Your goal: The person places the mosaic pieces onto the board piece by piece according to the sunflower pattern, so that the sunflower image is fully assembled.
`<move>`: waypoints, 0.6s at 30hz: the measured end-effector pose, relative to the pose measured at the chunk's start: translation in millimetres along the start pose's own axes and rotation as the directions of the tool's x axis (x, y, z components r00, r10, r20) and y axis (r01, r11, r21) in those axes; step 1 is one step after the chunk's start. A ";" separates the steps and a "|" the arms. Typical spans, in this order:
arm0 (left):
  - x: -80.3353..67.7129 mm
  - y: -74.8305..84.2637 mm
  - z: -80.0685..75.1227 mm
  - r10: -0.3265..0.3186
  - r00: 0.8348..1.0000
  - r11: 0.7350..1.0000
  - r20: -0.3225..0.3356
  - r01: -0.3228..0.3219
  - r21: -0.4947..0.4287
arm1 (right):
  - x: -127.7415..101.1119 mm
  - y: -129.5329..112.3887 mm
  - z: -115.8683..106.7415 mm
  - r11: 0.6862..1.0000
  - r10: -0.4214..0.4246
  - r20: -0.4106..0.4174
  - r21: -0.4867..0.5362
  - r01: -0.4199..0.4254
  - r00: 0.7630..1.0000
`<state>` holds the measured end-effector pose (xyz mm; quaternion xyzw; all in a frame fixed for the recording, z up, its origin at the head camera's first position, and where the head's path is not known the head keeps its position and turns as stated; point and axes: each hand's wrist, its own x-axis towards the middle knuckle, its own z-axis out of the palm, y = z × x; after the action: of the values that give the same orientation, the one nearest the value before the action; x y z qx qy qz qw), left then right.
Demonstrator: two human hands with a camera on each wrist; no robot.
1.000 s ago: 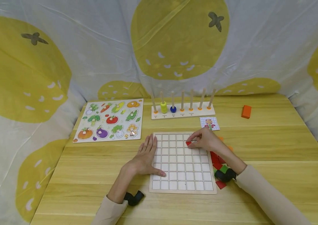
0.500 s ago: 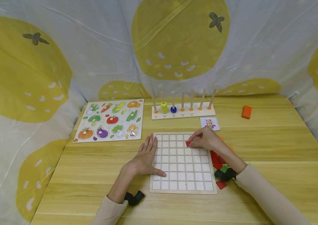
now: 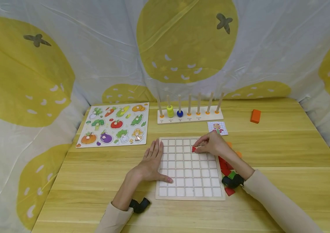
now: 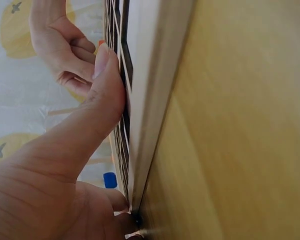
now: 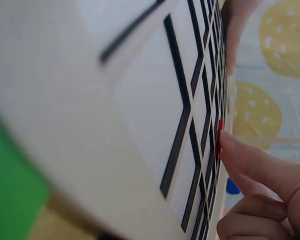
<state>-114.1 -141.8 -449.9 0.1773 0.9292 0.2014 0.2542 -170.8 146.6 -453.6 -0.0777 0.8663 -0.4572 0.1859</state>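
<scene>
Red tile (image 3: 194, 149) barely shifted; labels unreadable.

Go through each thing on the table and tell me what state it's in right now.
Grid board: flat on the table, nearly all cells bare.
Red piece: on the board's second row, pinched by the right hand.
Left hand: flat on the board's left edge, fingers straight.
Peg rack: upright, yellow and blue beads on two pegs, the rest bare.
Vegetable puzzle: flat, pieces seated.
Orange block: lying alone.
Loose pieces: heaped beside the board.
</scene>
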 end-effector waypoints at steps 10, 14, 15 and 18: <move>-0.9 2.5 0.2 -0.003 1.000 1.000 -0.008 0.003 -0.004 | -0.4 -0.2 -0.2 0.999 0.031 0.000 0.011 -0.031 1.000; -0.8 1.8 -0.2 0.001 1.000 1.000 -0.004 -0.001 -0.001 | -1.0 -0.6 0.1 0.999 0.040 -0.008 0.003 -0.040 0.999; -0.9 1.5 -0.3 0.000 1.000 1.000 -0.002 0.000 0.000 | -1.2 -0.4 0.2 0.999 0.041 -0.009 0.002 -0.041 0.999; -1.1 0.8 -0.8 -0.002 1.000 1.000 0.003 0.002 0.003 | -2.2 1.1 0.2 0.999 0.037 -0.006 0.005 -0.037 0.999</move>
<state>-113.5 -141.7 -448.5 0.1771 0.9293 0.1995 0.2555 -168.6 147.7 -454.0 -0.0597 0.8670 -0.4560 0.1918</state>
